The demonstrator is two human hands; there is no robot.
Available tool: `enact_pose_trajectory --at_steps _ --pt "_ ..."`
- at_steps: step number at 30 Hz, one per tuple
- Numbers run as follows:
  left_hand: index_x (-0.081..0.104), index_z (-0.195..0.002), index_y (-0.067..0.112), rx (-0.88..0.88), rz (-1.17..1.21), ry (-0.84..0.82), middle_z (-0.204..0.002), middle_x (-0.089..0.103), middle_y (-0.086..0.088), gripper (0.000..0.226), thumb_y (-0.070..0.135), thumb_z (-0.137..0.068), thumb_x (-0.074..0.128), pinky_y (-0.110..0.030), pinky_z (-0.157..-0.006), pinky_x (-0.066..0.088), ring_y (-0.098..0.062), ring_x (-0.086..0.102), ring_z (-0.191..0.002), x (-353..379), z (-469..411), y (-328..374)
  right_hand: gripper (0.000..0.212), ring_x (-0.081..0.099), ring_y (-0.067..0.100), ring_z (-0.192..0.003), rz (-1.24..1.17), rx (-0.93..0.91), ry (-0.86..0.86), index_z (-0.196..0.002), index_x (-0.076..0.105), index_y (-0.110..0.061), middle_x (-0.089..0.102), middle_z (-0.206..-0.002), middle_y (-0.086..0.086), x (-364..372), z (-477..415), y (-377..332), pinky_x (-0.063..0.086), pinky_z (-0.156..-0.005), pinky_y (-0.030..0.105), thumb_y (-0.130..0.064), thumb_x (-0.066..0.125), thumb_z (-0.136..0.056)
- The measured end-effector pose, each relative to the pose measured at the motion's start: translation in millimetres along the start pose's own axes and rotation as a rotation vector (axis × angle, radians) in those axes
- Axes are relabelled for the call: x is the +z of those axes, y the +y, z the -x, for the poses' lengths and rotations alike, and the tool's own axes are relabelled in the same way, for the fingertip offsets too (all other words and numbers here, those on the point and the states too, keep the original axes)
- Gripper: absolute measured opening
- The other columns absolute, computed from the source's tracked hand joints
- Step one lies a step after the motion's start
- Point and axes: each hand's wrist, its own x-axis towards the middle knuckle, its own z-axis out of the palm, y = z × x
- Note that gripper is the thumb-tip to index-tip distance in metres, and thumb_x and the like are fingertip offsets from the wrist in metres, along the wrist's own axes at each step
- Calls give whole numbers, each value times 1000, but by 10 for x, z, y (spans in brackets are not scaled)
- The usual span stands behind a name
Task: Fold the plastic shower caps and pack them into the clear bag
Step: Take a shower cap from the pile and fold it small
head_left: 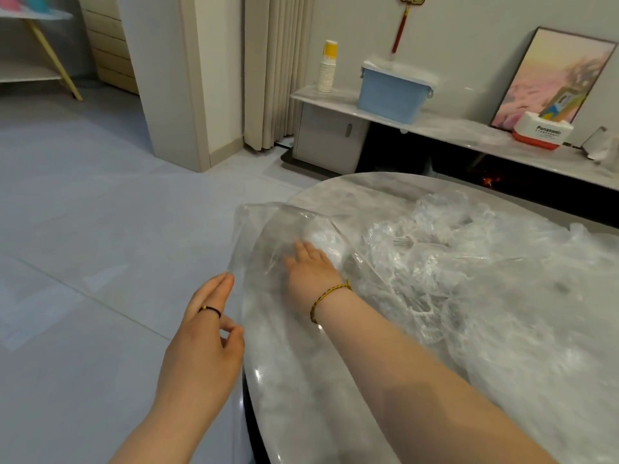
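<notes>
While the left hand [201, 339] pinches the bag [264, 229] by its edge at the bench [301, 380] rim, right hand [310, 262] inside the bag, grip apart, fingers [301, 251] flat on a packed cap [323, 234], caps [469, 262] heaped beside.

We count two hands, the left hand [204, 333] and the right hand [310, 262], one clear bag [261, 229], one table [284, 380], one blue bin [388, 95], one stack of paper cups [327, 72], one picture [549, 78]. The heaped shower caps [452, 262] we cannot count.
</notes>
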Motion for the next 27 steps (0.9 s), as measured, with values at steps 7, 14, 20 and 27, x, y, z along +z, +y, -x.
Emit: enact_pose_trajectory --at_steps 7,14,20,27 --pt "37 -140 18 -23 47 -12 -144 31 10 57 -3 -88 48 -26 -75 36 2 50 -75 42 -93 123 27 57 7 -63 -425 -295 793 -69 66 -7 66 -66 -1 -63 1396 330 43 -55 17 -7 40 -69" --pt "36 -140 12 -34 71 -45 -144 32 4 54 -6 -89 44 -27 -76 38 -13 51 -91 177 -225 227 38 47 19 -120 -519 326 346 -132 45 -10 50 -130 2 200 1198 1100 35 -93 15 -14 46 -94" --pt "38 -139 13 -40 25 -77 -143 33 2 54 -3 -88 52 -24 -79 34 -15 50 -89 333 -276 210 45 41 26 -120 -86 342 156 -130 37 -11 47 -129 9 340 566 1187 31 -99 31 -30 48 -92" --pt "41 -137 13 -30 13 -68 -142 37 1 56 -6 -86 54 -23 -76 33 -16 51 -86 410 -317 179 31 56 28 -104 -404 568 359 -119 53 -5 61 -114 14 267 478 1411 43 -82 30 0 37 -93"
